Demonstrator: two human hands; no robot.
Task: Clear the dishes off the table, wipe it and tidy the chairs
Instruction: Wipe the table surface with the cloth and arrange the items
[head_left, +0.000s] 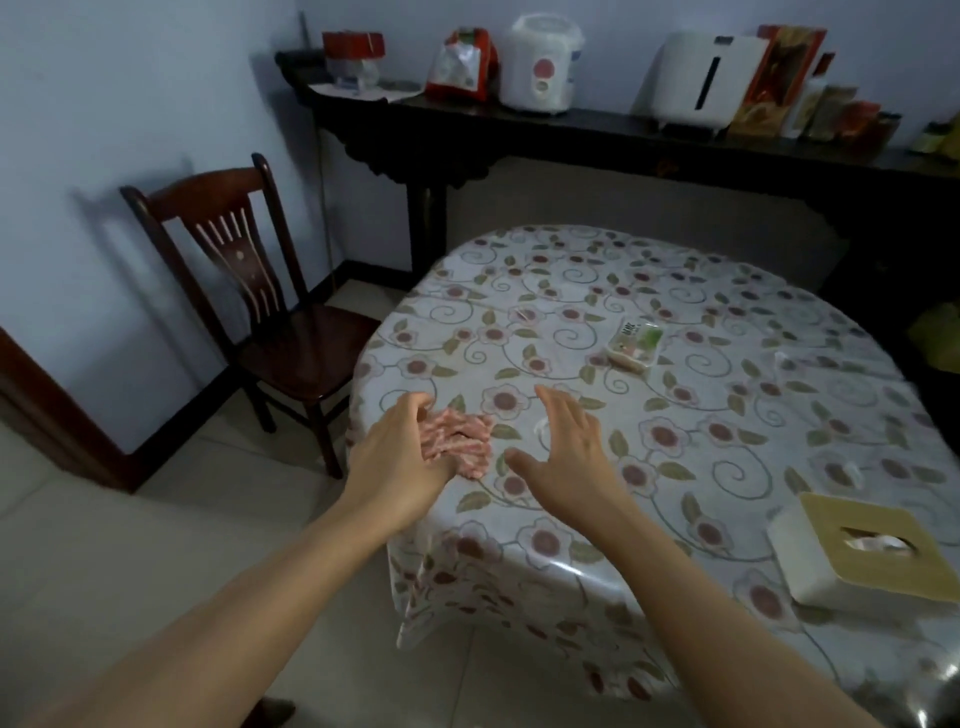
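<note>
- Standing left of table: chair (270, 312), pulled out, angled, seat facing the table corner, not yet tucked in; tidying step judged still to come.
- Gripping pink cloth (457, 441) with left hand (400, 467), fingers curled into its near edge; cloth lying bunched on the table (701, 291) near the left rim. Likely being gathered for wiping.
- Hovering just right of the cloth: right hand (571, 452), fingers straight and spread, thumb out, holding nothing; contact with the surface cannot be told. Probably positioned to flatten or share the cloth.
- Lying beyond the right hand, well apart from it: small packet (634, 345), flat, green-and-white label. Contents unreadable.
- Sitting near the right front edge: tissue box (862, 551), tan top, white sides, tissue showing in the slot.
- Showing no plates or bowls on the visible tabletop; clearing judged largely done, wiping stage in hand.
- Covering the table: glossy floral cover, draping over the near edge, reflecting light; expected to wipe easily, cloth likely to slide.
- Running along the back wall: dark sideboard (597, 135) carrying a rice cooker (540, 65), a white appliance (701, 78), bags and boxes.
- Lighting dim; pale tiled floor, plain walls.
</note>
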